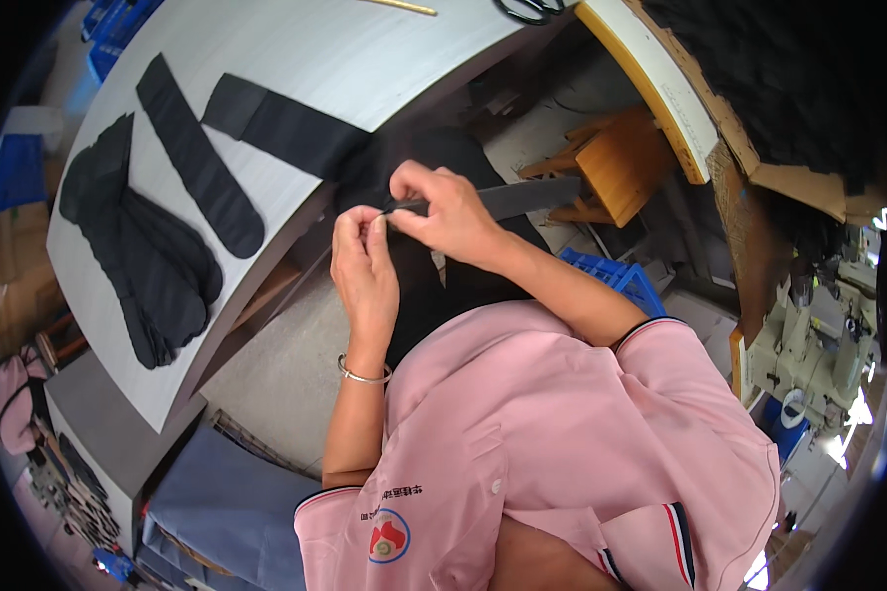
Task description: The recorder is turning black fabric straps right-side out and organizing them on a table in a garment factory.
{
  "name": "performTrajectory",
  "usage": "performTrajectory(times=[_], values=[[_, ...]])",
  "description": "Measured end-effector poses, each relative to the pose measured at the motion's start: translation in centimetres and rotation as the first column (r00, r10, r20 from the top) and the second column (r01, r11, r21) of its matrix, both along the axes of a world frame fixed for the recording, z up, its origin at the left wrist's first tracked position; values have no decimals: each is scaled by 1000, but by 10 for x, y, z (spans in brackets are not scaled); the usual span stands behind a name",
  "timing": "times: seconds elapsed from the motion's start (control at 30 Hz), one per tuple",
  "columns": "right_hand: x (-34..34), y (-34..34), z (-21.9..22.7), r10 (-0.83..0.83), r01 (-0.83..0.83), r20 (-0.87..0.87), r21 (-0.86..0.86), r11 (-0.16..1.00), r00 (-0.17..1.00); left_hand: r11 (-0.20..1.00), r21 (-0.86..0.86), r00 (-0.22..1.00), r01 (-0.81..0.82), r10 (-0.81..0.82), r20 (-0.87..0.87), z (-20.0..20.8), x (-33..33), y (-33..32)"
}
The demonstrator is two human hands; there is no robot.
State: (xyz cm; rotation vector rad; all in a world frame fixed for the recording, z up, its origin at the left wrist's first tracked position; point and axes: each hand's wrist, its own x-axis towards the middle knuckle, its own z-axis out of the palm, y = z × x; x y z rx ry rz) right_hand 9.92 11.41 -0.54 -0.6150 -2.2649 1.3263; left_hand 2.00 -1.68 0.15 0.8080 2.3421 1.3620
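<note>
Above my lap, both hands meet at a narrow black fabric strip (532, 198). My right hand (448, 212) is closed around it, with the flat tail sticking out to the right past the knuckles. The fingertips of my left hand (363, 261) pinch the strip's other end; the exact spot is partly hidden by the fingers. Just beyond the hands, a wider black fabric piece (276, 123) runs from the tabletop toward my dark-covered lap. Farther left on the table lie a flat black strip with a rounded end (202, 158) and a pile of black fabric pieces (143, 251).
The pale table (296, 44) has a curved-looking near edge. Black-handled scissors (530, 10) and a thin wooden stick (401, 6) lie at its far side. To the right are a wooden stool (621, 163), a blue crate (616, 279), a cardboard box (793, 187) and machinery (808, 345).
</note>
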Motion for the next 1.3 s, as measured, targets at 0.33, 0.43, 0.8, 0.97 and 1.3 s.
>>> performTrajectory(times=[0.33, 0.43, 0.8, 0.97, 1.3], values=[[10, 8, 1, 129, -114, 18, -358, 927, 991, 952, 302, 663, -43, -199, 721, -1, -20, -6], [10, -4, 4, 22, 0, 80, -273, 962, 997, 943, 329, 773, -44, -177, 609, -8, -11, -3], [4, 7, -27, -63, 57, 11, -612, 789, 998, 976, 213, 904, -38, -57, 423, -20, 4, 7], [10, 25, -11, -73, -1, -49, -838, 546, 996, 878, 285, 290, -385, -178, 940, -20, 6, -7], [15, -10, -22, -266, 187, -2, -707, 682, 964, 880, 347, 720, -324, -9, 693, -31, 38, 5]])
